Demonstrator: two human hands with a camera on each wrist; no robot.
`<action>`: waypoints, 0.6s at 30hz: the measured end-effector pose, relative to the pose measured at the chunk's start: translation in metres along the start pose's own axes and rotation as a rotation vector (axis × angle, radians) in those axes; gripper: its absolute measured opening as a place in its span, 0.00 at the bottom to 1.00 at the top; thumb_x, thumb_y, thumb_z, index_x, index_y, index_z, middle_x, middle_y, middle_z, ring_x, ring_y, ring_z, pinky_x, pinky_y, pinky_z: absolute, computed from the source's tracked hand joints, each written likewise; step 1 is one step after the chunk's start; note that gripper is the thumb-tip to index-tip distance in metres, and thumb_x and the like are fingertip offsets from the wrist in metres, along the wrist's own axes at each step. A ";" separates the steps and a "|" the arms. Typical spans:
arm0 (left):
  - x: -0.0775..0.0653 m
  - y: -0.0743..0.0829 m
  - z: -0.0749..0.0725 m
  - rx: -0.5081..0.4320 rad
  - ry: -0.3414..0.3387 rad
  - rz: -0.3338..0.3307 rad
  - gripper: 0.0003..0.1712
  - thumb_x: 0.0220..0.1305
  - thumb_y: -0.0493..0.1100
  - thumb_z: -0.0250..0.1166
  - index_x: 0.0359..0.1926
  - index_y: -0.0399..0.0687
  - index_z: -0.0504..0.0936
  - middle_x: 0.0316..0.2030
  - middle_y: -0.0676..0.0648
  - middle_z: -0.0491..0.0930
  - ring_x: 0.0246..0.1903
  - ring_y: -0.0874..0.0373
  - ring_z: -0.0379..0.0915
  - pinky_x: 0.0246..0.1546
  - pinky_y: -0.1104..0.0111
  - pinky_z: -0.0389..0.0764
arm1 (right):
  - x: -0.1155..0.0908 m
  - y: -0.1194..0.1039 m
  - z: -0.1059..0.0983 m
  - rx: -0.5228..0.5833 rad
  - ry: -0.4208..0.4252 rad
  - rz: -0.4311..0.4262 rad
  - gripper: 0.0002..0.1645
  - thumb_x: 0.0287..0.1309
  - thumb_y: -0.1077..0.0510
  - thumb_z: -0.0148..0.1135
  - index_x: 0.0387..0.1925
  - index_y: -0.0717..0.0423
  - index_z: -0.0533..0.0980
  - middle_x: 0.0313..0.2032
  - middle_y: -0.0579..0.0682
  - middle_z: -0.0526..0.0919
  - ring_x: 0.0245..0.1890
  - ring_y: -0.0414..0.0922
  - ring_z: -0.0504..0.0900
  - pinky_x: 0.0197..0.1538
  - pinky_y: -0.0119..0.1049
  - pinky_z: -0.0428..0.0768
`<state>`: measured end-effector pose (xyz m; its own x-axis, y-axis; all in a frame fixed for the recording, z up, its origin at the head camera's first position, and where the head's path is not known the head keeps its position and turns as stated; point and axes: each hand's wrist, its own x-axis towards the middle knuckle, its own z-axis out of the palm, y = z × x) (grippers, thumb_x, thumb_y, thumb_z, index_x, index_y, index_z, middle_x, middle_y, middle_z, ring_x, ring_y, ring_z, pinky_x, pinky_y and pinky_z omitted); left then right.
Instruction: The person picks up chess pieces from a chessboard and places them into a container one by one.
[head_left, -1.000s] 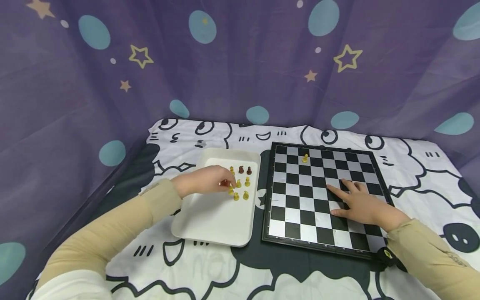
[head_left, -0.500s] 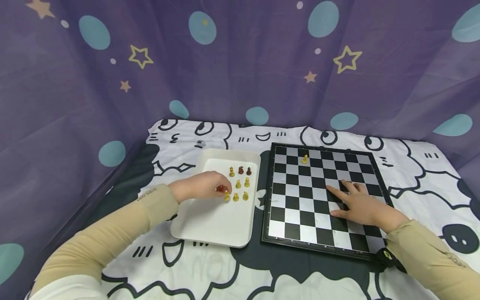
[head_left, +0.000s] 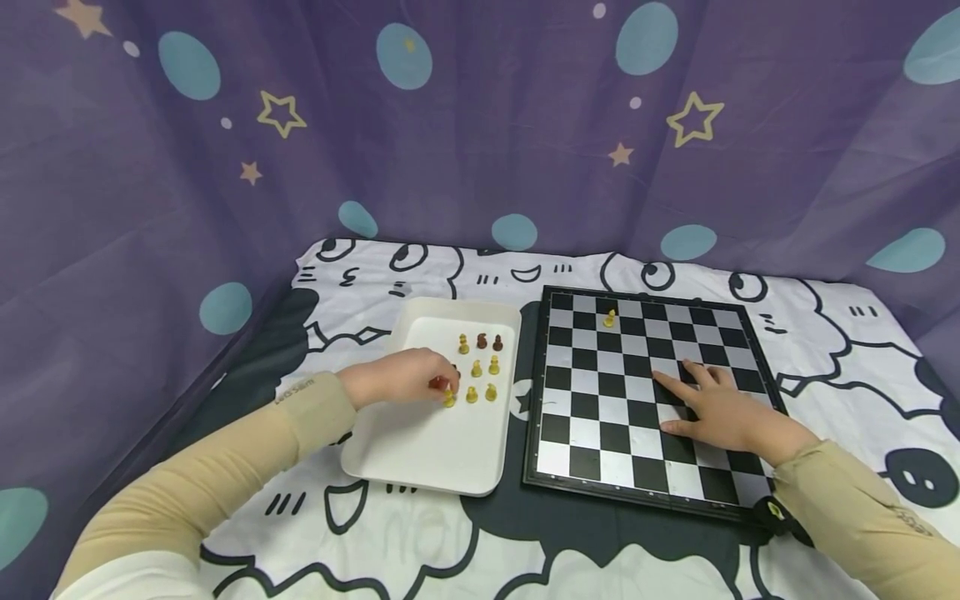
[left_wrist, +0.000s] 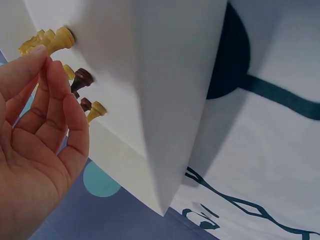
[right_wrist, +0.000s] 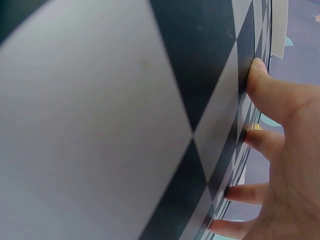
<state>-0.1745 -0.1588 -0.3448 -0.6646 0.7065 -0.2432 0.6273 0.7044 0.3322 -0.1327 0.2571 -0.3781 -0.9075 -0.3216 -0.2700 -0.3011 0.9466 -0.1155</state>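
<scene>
Thumb and fingertips of my left hand [head_left: 401, 375] pinch a yellow chess piece [head_left: 449, 402] low over the white tray [head_left: 420, 458]; its base stands at or close to the tray floor. In the left wrist view the yellow chess piece [left_wrist: 63, 38] shows at the thumb tip, its upper part overlapped by other yellow pieces. Several yellow pieces [head_left: 476, 368] and dark brown pieces [head_left: 482, 341] stand upright to the right of that hand. My right hand [head_left: 723, 415] rests with spread fingers on the chessboard [head_left: 576, 429], holding nothing.
One yellow piece [head_left: 610, 318] stands on the board's far side. Tray and board lie side by side on a cartoon-print cloth [head_left: 390, 542], a narrow gap between them. A purple curtain [head_left: 480, 150] hangs behind. A small black object [head_left: 772, 510] sits by the board's near right corner.
My left hand has shifted left and slightly nearer within the tray, and the yellow chess piece at its fingertips has moved with it. The right hand has stayed in place on the board.
</scene>
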 end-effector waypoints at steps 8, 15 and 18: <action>-0.002 -0.001 0.000 0.014 0.007 0.025 0.06 0.57 0.33 0.64 0.34 0.47 0.84 0.24 0.56 0.77 0.26 0.66 0.66 0.32 0.74 0.70 | 0.000 0.000 0.000 0.008 0.000 -0.001 0.51 0.50 0.26 0.54 0.69 0.48 0.60 0.65 0.71 0.53 0.61 0.76 0.54 0.46 0.69 0.70; -0.004 0.000 -0.002 0.009 -0.002 0.001 0.06 0.57 0.33 0.65 0.34 0.47 0.84 0.25 0.55 0.78 0.26 0.65 0.67 0.33 0.74 0.70 | 0.000 0.000 0.000 0.006 0.009 -0.007 0.50 0.51 0.26 0.54 0.69 0.48 0.60 0.65 0.71 0.53 0.61 0.76 0.54 0.46 0.69 0.70; -0.005 0.000 -0.003 0.008 -0.004 -0.002 0.06 0.57 0.33 0.65 0.35 0.47 0.85 0.26 0.55 0.78 0.26 0.65 0.67 0.32 0.73 0.71 | 0.000 0.000 0.000 0.007 0.006 -0.007 0.51 0.50 0.26 0.54 0.69 0.48 0.60 0.65 0.71 0.53 0.61 0.76 0.54 0.46 0.69 0.70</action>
<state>-0.1725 -0.1623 -0.3413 -0.6643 0.7053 -0.2475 0.6292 0.7064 0.3242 -0.1326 0.2573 -0.3782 -0.9074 -0.3278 -0.2630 -0.3051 0.9442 -0.1242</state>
